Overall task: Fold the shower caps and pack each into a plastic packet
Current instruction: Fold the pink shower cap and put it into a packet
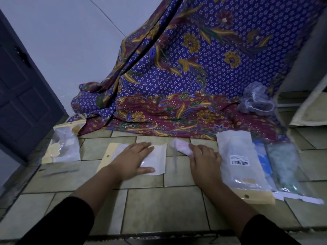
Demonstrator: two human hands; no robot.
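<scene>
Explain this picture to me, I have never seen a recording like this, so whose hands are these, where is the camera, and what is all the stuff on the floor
There is no machine here. A person wears one wide-angle camera on the head, looking down at their own two bare hands over a tiled floor.

The left hand lies flat, palm down, on a clear flat plastic packet with a cream card header, pinning it to the floor. The right hand grips a folded pink and white shower cap, close to that packet's open end.

At the left lies a filled packet. At the right lies a row of packets, the nearest bearing a barcode label. Behind them hangs a blue and maroon floral cloth, with a crumpled pale translucent cap lying on it.
</scene>
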